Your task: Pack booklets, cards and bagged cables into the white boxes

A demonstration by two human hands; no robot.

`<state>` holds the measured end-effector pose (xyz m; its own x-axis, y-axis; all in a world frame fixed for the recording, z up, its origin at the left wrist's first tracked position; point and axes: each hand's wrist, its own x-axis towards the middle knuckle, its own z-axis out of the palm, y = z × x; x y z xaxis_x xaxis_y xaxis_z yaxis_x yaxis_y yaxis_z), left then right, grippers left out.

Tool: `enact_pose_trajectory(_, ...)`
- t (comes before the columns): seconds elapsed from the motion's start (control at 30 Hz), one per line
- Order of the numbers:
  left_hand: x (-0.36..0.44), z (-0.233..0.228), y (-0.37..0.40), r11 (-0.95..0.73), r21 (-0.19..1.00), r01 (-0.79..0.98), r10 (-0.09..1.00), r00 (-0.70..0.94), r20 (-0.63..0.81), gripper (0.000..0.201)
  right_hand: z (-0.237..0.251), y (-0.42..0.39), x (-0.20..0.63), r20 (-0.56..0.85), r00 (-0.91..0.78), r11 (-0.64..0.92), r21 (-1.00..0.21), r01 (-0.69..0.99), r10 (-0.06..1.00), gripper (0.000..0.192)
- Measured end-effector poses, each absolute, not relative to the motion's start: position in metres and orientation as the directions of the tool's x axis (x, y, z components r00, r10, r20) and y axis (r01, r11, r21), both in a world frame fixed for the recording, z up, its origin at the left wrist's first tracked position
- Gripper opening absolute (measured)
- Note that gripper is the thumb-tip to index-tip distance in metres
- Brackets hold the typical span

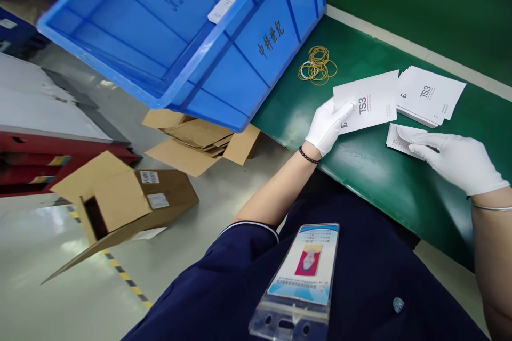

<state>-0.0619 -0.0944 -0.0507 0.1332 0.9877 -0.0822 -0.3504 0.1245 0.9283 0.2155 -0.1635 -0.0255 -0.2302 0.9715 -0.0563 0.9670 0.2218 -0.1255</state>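
Note:
My left hand (325, 125), in a white glove, pinches a white booklet (378, 106) printed "TS3" by its near left end, thumb on top. My right hand (464, 160), also gloved, has its thumb and fingers closed on the edge of a small printed leaflet (405, 133), whose top sheet curls up. The leaflet is low over the green table, or lying on it; I cannot tell which. Just beyond both hands lies a slightly fanned stack of matching booklets (436, 90), partly behind the held one.
A loose pile of rubber bands (319, 65) lies on the green table (360, 165). At the left a large blue crate (240, 74) overhangs the table edge, with a white pack (224, 4) inside. Open cardboard boxes (132, 197) are on the floor below.

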Motion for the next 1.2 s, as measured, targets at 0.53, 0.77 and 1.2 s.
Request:
enact_pose_trajectory(0.53, 0.019, -0.03, -0.158, 0.227, 0.724, -0.651, 0.964, 0.254, -0.074, 0.035, -0.012, -0.191, 0.104, 0.616, -0.056, 0.226, -0.201, 0.953, 0.786, 0.027)
enact_pose_trajectory(0.77, 0.018, -0.024, -0.152, 0.487, 0.666, -0.565, 0.841, 0.509, -0.183, 0.039, -0.003, -0.212, 0.184, 0.526, 0.176, 0.066, -0.408, 0.91, 0.832, 0.025)
enact_pose_trajectory(1.2, 0.006, -0.054, -0.158, 0.677, 0.692, -0.25, 0.613, 0.712, -0.343, 0.041, -0.03, -0.288, 0.397, 0.342, 0.786, -0.834, -0.013, 0.552, 0.515, 0.054)
